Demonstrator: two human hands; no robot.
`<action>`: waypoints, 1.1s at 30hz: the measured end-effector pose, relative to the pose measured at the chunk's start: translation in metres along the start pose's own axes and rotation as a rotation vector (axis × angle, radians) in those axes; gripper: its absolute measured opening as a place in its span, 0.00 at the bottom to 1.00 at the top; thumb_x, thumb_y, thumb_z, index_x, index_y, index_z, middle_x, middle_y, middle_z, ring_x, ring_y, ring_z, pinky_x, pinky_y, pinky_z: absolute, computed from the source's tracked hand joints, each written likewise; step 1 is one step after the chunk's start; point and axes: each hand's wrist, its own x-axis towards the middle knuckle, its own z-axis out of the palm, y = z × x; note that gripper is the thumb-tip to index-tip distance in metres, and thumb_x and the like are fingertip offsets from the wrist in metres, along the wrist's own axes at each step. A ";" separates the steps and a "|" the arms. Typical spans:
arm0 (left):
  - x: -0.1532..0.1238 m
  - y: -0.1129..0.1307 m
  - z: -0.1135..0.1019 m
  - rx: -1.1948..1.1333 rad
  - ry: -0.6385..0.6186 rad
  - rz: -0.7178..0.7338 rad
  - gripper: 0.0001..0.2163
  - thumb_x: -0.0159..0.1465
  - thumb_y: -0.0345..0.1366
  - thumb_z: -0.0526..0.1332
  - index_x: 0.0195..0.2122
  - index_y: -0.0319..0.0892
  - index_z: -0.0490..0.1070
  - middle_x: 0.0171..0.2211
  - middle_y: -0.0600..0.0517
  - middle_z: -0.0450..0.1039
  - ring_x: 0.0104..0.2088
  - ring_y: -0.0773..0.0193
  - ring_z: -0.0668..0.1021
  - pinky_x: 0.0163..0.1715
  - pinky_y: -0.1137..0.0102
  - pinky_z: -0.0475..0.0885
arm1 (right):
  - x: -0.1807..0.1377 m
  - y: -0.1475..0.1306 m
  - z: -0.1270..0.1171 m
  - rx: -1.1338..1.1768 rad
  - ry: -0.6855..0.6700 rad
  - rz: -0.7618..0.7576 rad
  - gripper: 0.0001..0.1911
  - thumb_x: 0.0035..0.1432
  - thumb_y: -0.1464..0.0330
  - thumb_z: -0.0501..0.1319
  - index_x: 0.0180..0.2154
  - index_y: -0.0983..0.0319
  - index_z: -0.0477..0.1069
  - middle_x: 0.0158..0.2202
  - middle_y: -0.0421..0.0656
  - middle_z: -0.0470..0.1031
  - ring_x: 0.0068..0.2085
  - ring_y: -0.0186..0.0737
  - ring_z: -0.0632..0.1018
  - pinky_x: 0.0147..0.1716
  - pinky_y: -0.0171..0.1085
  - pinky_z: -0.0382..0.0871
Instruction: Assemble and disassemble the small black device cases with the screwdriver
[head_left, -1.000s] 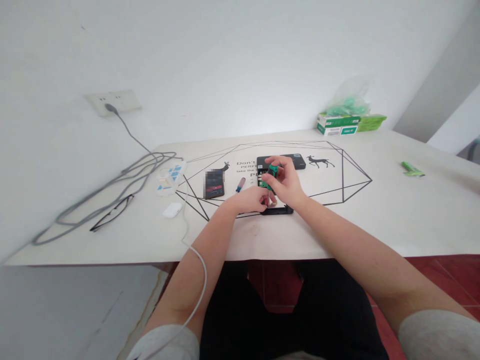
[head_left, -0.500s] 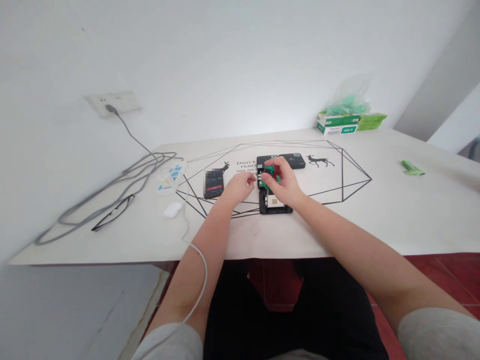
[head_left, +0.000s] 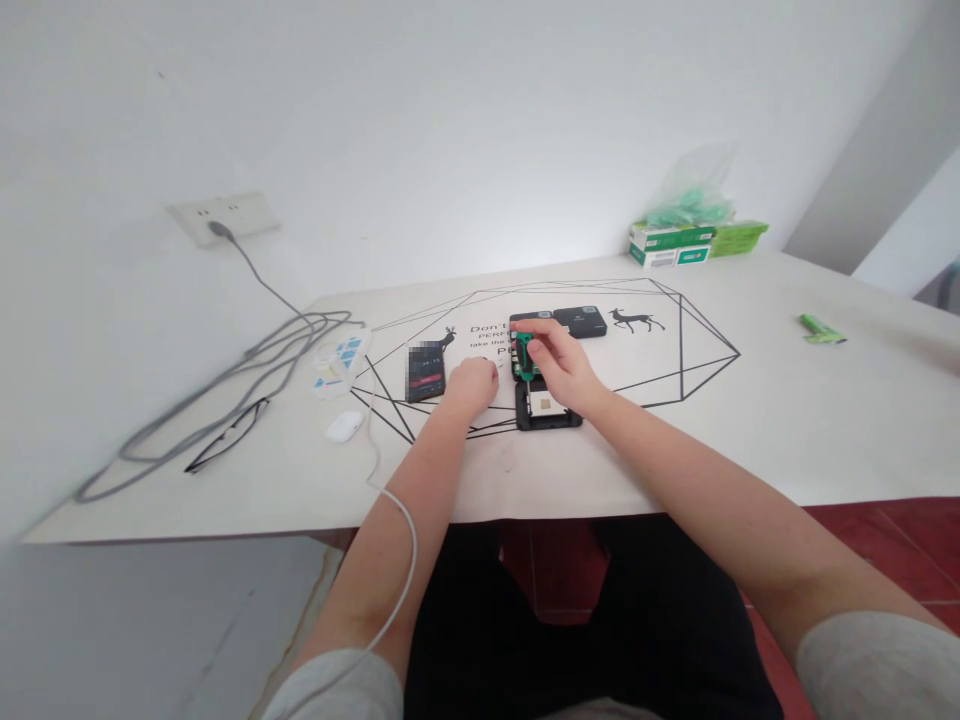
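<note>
My right hand (head_left: 559,360) is closed around the green-and-black handle of a small screwdriver (head_left: 523,350). Its thin shaft points down toward an opened black case (head_left: 551,423), in which a white panel with a small gold-coloured patch shows. Just behind that case lies a green circuit board in a black housing (head_left: 516,370), partly covered by the screwdriver and my fingers. Beyond my fingers sit two flat black boxes, one of them the right-hand box (head_left: 583,322). My left hand (head_left: 474,384) rests curled on the table, left of the board; whatever its fingers may hold is hidden.
A phone (head_left: 426,372) lies left of my left hand. Farther left are a power strip (head_left: 341,365), a white case (head_left: 344,426), glasses (head_left: 227,436) and a coiled grey cable (head_left: 142,430). Boxes (head_left: 673,240) stand at the back right; a green packet (head_left: 820,328) lies far right.
My right hand has shifted slightly left, and the screwdriver handle shows more plainly. My left hand has drawn back a little from the board and its fingers are more curled.
</note>
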 end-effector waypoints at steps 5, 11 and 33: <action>-0.002 0.003 -0.001 0.013 -0.012 -0.004 0.14 0.72 0.31 0.54 0.43 0.39 0.82 0.45 0.39 0.80 0.47 0.51 0.80 0.49 0.63 0.74 | -0.003 0.003 0.007 0.159 0.004 0.083 0.16 0.68 0.52 0.63 0.50 0.54 0.65 0.59 0.49 0.76 0.43 0.40 0.83 0.50 0.49 0.80; -0.002 0.003 0.003 0.014 0.022 0.000 0.14 0.73 0.33 0.53 0.44 0.38 0.80 0.46 0.39 0.80 0.49 0.52 0.80 0.50 0.64 0.73 | -0.002 0.004 0.008 0.154 0.019 0.122 0.22 0.61 0.52 0.70 0.48 0.54 0.64 0.58 0.48 0.74 0.35 0.35 0.78 0.38 0.43 0.81; -0.003 0.018 0.001 -0.552 0.325 0.269 0.03 0.66 0.33 0.62 0.34 0.42 0.72 0.34 0.50 0.77 0.36 0.58 0.76 0.39 0.66 0.70 | 0.001 0.001 0.004 -0.030 0.052 0.084 0.21 0.60 0.51 0.70 0.47 0.55 0.69 0.39 0.40 0.71 0.36 0.39 0.72 0.37 0.42 0.73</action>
